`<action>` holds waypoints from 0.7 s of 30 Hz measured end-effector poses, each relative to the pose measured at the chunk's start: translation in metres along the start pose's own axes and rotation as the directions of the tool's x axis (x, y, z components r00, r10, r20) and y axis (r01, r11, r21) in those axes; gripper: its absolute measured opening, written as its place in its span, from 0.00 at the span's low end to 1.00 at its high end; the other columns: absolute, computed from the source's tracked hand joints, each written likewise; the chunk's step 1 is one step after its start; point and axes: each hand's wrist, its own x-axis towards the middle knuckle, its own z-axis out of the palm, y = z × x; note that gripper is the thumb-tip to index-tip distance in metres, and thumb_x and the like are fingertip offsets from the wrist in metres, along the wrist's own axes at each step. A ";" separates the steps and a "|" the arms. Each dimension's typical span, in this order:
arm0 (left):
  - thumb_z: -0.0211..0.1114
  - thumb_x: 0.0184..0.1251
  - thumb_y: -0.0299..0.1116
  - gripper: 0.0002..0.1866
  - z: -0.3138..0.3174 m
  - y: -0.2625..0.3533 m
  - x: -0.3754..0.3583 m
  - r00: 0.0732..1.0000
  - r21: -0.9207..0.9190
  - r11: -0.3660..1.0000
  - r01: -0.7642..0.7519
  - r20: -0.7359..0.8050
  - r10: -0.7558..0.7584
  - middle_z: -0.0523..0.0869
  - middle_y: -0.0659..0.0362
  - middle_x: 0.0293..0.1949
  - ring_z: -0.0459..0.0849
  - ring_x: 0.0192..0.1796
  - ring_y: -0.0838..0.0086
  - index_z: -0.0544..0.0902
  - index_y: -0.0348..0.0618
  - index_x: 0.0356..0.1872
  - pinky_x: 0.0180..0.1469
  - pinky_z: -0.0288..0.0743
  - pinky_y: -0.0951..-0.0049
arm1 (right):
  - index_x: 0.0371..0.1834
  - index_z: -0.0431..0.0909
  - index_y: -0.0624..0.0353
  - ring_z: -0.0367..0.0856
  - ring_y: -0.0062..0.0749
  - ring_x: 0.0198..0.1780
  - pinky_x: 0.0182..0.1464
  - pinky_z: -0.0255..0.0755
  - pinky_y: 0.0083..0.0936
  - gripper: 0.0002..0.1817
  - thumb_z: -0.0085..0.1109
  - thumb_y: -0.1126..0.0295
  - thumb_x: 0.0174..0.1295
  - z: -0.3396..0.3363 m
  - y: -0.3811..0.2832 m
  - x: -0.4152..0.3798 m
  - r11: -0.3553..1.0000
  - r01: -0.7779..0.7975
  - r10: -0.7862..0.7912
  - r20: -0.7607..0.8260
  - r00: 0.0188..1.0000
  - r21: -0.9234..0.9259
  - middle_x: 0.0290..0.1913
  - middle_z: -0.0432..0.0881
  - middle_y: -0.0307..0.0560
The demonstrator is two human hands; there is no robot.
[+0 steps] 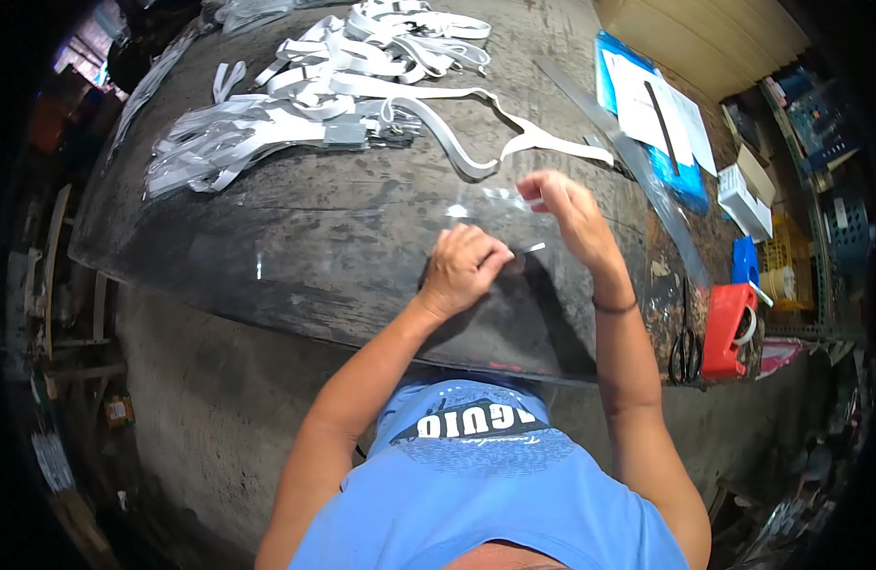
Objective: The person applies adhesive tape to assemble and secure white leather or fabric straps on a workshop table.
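My left hand (464, 270) rests low over the dark tabletop, its fingers bent and pressed together. A short shiny whitish strip (534, 249) shows just beyond its thumb and fingertips. To the right, my right hand (573, 217) is raised a little, with fingers curled inward and thumb close to them. What its fingertips hold, if anything, I cannot tell. Bright glints like clear plastic film (500, 194) lie beside those fingertips. Just beyond both hands, a white strap (447, 142) runs from the pile and forks towards the right.
White straps (362, 57) are heaped at the back, beside clear-bagged straps (219, 142). On the right are a long metal ruler (661, 199), papers (651, 109) on blue plastic, a small white box (744, 199), black scissors (686, 351) and a red tape dispenser (727, 332).
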 end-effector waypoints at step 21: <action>0.69 0.64 0.29 0.06 -0.033 0.055 0.019 0.987 -0.167 0.985 -0.046 0.146 0.071 0.85 0.57 0.38 0.82 0.37 0.66 0.84 0.41 0.39 0.41 0.75 0.68 | 0.37 0.81 0.62 0.82 0.38 0.36 0.38 0.74 0.30 0.07 0.69 0.75 0.57 0.036 -0.027 -0.104 0.991 0.060 -0.098 -0.359 0.928 -0.116 0.34 0.82 0.48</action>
